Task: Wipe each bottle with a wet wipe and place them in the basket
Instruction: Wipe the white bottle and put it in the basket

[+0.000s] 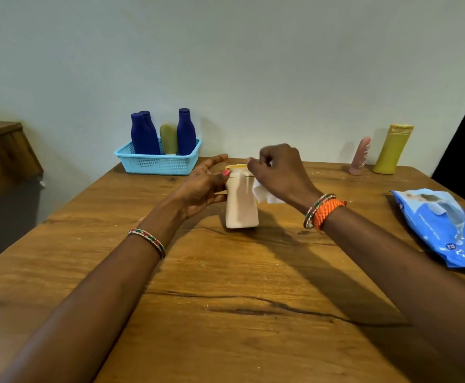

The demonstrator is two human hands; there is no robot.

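Left hand (202,183) steadies an upright cream plastic bottle with a yellow cap (241,199) at mid-table, thumb against its neck, fingers mostly extended. Right hand (279,172), fingers curled, pinches a white wet wipe (264,193) at the bottle's cap and right shoulder. Both forearms reach in from the near edge over the wooden table (226,313). Far left: light blue perforated plastic basket (156,163) holding three dark blue bottles (185,132) and one olive bottle (168,139). Far right: pink tube (359,157) and mustard-yellow bottle (393,149), upright. Near right: blue wipes packet (444,229).
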